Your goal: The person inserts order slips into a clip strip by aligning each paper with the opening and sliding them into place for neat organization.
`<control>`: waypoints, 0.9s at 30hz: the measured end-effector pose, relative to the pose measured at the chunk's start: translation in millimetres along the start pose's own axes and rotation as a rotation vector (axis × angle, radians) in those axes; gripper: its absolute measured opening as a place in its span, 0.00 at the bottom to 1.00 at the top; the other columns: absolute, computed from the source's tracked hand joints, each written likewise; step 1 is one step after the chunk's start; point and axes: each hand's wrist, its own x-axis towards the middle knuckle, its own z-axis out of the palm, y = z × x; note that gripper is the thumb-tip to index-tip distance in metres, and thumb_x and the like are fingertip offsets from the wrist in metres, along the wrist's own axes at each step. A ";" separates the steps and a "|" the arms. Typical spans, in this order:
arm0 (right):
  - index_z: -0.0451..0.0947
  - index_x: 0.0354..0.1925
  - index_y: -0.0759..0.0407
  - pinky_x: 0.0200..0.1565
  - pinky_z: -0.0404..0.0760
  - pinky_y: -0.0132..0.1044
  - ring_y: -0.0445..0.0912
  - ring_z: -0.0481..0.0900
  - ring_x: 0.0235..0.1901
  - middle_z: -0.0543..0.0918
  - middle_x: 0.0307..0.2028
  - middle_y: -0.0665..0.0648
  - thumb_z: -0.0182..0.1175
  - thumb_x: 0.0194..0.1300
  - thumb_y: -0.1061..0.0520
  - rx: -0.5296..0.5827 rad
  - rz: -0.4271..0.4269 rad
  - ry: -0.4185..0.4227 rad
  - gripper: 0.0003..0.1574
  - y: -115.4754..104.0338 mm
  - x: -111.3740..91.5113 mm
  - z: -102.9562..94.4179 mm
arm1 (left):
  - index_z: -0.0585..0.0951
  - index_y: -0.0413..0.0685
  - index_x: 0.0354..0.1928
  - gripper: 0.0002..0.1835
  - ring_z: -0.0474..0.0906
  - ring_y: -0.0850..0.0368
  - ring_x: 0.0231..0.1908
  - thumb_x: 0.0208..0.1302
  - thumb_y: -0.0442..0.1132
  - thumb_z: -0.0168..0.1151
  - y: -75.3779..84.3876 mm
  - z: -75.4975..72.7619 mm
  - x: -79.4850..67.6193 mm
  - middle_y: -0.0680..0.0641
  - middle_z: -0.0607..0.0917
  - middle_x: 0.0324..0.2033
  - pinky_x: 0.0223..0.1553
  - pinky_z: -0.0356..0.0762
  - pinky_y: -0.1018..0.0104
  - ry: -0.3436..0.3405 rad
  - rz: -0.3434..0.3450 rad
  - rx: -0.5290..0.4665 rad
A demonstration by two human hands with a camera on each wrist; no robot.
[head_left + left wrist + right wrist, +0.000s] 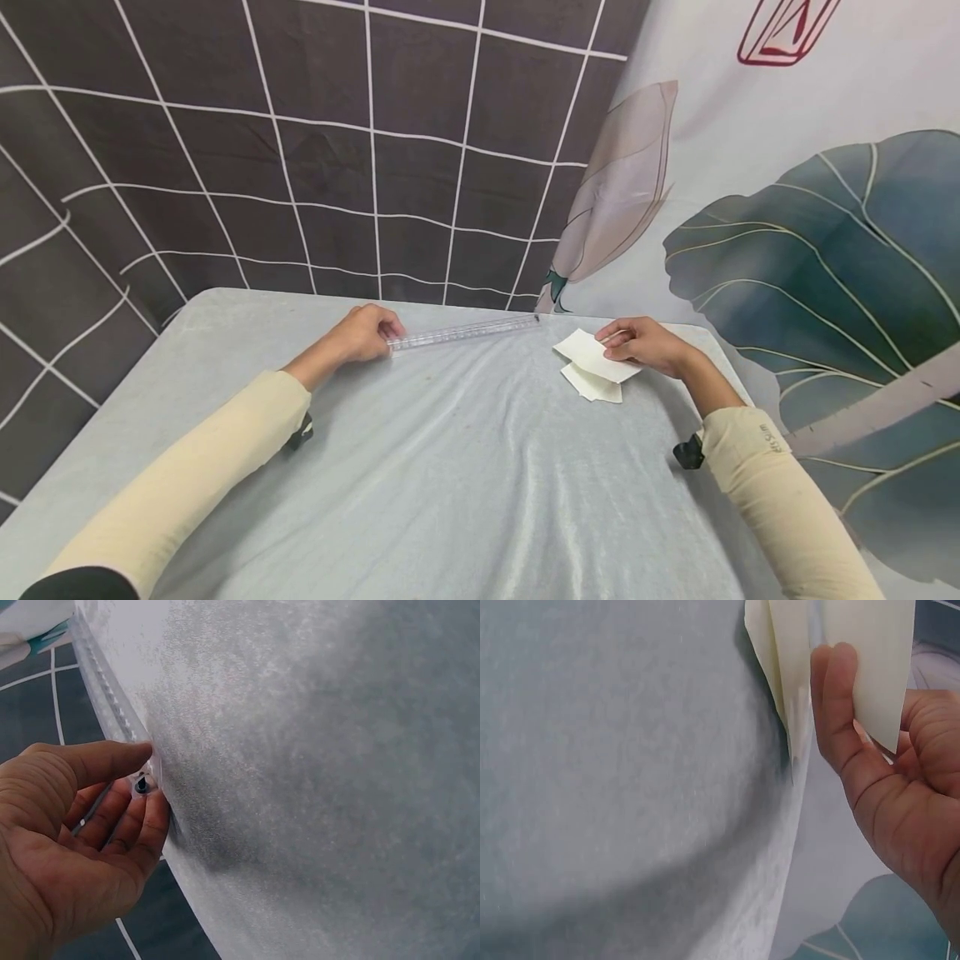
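My left hand (365, 333) pinches the near end of a long, thin, clear plastic stick (465, 331) between thumb and fingers. A small black piece shows at its gripped end in the left wrist view, and a dark tip at its far end in the head view. The stick lies along the back of the cloth-covered table. At the right, my right hand (647, 343) pinches a cream paper sheet (881, 664) between thumb and fingers, raised off the cloth. More cream paper (592, 383) lies below that sheet, partly hidden by it.
A pale grey-blue cloth (450, 483) with soft wrinkles covers the table. Behind it hangs a dark curtain (315, 167) with white grid lines. A leaf-patterned white curtain (720, 142) hangs along the right side.
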 end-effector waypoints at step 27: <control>0.77 0.72 0.72 0.48 0.83 0.24 0.36 0.83 0.44 0.89 0.53 0.56 0.69 0.77 0.61 0.040 0.038 0.150 0.31 -15.5 13.3 29.5 | 0.92 0.40 0.46 0.25 0.86 0.46 0.45 0.43 0.21 0.61 3.1 0.2 1.2 0.40 0.94 0.42 0.48 0.79 0.62 -0.006 -0.025 0.010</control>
